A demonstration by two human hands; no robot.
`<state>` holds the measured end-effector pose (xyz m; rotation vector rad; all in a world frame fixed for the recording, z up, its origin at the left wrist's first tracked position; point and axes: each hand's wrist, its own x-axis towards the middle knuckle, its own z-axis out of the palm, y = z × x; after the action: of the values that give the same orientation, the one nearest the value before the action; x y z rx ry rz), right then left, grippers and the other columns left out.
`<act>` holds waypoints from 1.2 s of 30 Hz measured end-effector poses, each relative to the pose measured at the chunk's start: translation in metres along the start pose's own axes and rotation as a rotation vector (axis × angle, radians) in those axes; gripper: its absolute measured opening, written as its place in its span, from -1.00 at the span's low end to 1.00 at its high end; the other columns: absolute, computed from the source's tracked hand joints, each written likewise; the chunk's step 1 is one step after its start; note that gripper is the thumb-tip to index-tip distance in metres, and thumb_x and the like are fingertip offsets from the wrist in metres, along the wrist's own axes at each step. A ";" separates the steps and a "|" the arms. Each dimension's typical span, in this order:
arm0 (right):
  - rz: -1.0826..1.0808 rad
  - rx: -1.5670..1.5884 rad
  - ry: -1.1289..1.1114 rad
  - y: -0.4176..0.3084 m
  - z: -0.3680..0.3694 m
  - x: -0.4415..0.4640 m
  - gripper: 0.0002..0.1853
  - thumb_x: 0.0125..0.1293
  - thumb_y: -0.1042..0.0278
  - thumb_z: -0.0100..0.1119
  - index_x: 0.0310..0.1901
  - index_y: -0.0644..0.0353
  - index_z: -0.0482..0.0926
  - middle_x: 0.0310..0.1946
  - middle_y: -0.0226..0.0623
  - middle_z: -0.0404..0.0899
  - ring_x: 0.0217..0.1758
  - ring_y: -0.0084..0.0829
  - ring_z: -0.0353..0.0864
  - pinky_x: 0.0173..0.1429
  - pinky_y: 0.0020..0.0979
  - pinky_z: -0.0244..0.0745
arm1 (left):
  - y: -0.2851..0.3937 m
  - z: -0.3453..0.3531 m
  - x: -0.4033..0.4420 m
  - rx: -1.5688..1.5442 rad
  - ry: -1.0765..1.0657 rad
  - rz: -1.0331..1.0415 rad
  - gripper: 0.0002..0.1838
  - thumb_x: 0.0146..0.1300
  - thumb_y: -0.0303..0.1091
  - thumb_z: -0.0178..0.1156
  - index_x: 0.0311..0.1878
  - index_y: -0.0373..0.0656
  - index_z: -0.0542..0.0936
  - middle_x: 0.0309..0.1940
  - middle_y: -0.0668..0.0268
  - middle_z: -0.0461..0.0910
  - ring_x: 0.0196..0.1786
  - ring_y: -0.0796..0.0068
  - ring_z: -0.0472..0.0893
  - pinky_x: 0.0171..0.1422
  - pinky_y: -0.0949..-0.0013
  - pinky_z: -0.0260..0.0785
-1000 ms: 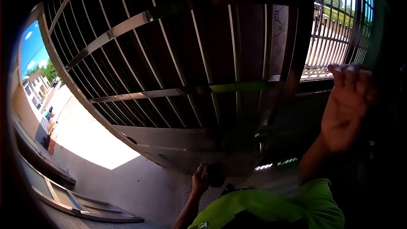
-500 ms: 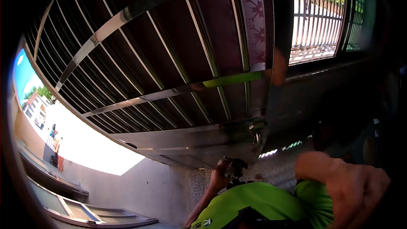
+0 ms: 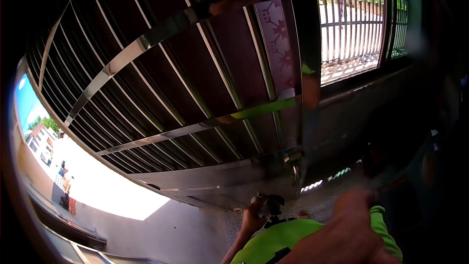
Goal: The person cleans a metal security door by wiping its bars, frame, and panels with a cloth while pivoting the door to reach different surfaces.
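Lowered from its raised pose, the right hand (image 3: 342,232) blurs before the green shirt (image 3: 273,234) — its grip impossible to tell — apparently leaving the left hand (image 3: 251,216) alone, curled around a dark object (image 3: 272,206) beyond the shirt, near the barred metal door (image 3: 185,128).

Two bare hands: one left hand (image 3: 252,219), one right hand (image 3: 344,232). One dark object (image 3: 272,206), too shadowed to name. One lime-green shirt (image 3: 288,232). One barred metal door (image 3: 229,196), with two broad crossbars (image 3: 115,63) across its middle and one handle (image 3: 295,168) near its lower right corner. One barred window (image 3: 352,22).
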<state>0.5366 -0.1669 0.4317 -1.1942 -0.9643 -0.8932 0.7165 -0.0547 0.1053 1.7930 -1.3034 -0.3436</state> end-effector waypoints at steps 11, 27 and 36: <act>0.096 -0.106 -0.131 -0.022 -0.043 -0.016 -0.49 0.54 0.06 0.05 -0.03 0.51 0.67 -0.01 0.37 0.62 0.08 0.09 0.71 0.13 0.07 0.66 | 0.025 -0.023 0.014 -0.168 0.036 -0.042 -0.42 -0.03 -0.56 0.24 0.19 -0.21 0.59 -0.06 -0.05 0.65 0.06 -0.01 0.69 0.09 0.19 0.52; 0.775 -0.545 0.637 0.054 -0.101 -0.170 -0.57 0.34 0.42 0.34 0.20 0.30 0.51 -0.01 -0.30 0.64 0.03 -0.53 0.61 0.11 -0.47 0.56 | 0.183 -0.078 0.082 -0.090 -0.293 0.174 -0.02 0.06 -0.49 0.40 0.55 -0.18 0.12 0.15 -0.05 0.59 0.28 -0.04 0.56 0.28 0.08 0.47; -0.082 -1.397 0.379 -0.007 -0.156 0.006 -0.46 0.25 0.43 0.37 0.27 0.13 0.50 0.24 -0.06 0.42 0.32 -0.12 0.43 0.32 -0.20 0.38 | 0.200 -0.163 0.156 0.646 0.794 0.539 -0.34 0.10 -0.48 0.34 0.34 -0.25 0.46 0.25 0.04 0.48 0.41 -0.04 0.39 0.55 -0.09 0.13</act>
<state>0.5513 -0.3224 0.4242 -1.9883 0.0667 -1.8900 0.7606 -0.1274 0.3940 1.6740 -1.2819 1.0879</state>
